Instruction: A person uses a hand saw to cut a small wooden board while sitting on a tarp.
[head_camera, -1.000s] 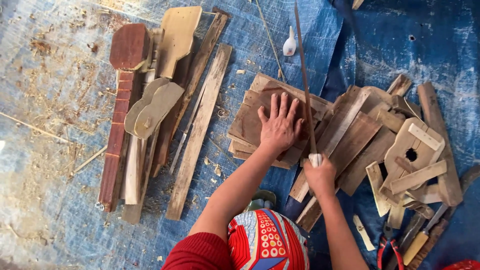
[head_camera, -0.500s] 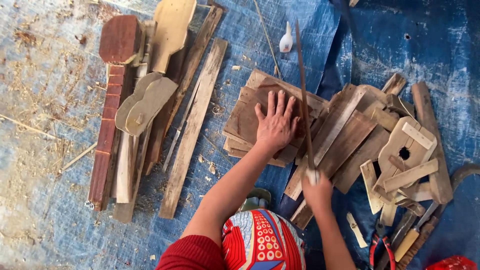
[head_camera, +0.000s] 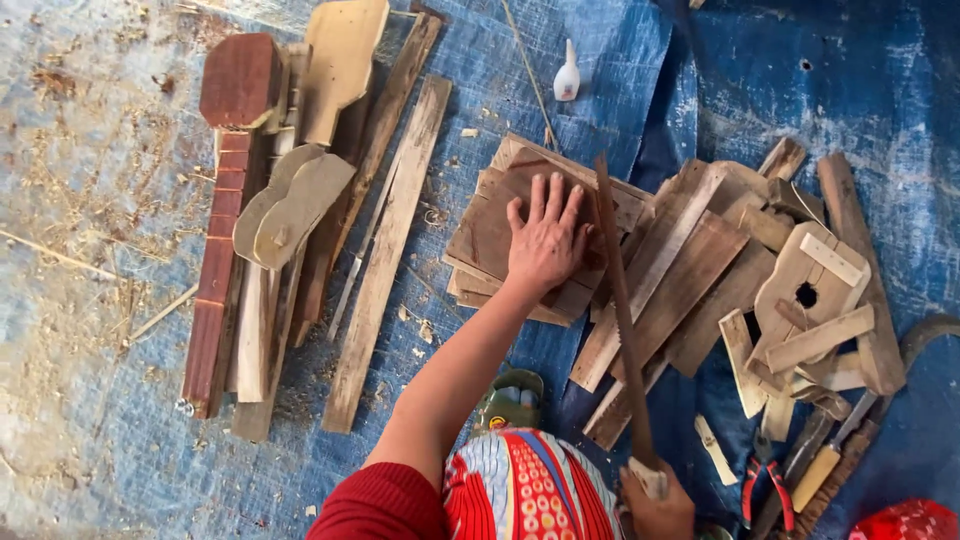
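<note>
A stack of flat wooden boards (head_camera: 500, 235) is laid on the blue tarp (head_camera: 620, 60), just beside a heap of wood offcuts (head_camera: 720, 270). The left hand (head_camera: 545, 240) is pressed flat on the top board, fingers spread wide, nothing gripped. A long thin saw blade (head_camera: 620, 300) is held by its pale handle in the closed right hand (head_camera: 655, 505), its far end lying across the boards.

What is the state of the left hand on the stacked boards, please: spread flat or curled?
Spread flat: the left hand lies palm-down with fingers fanned on the top wooden board.
</note>
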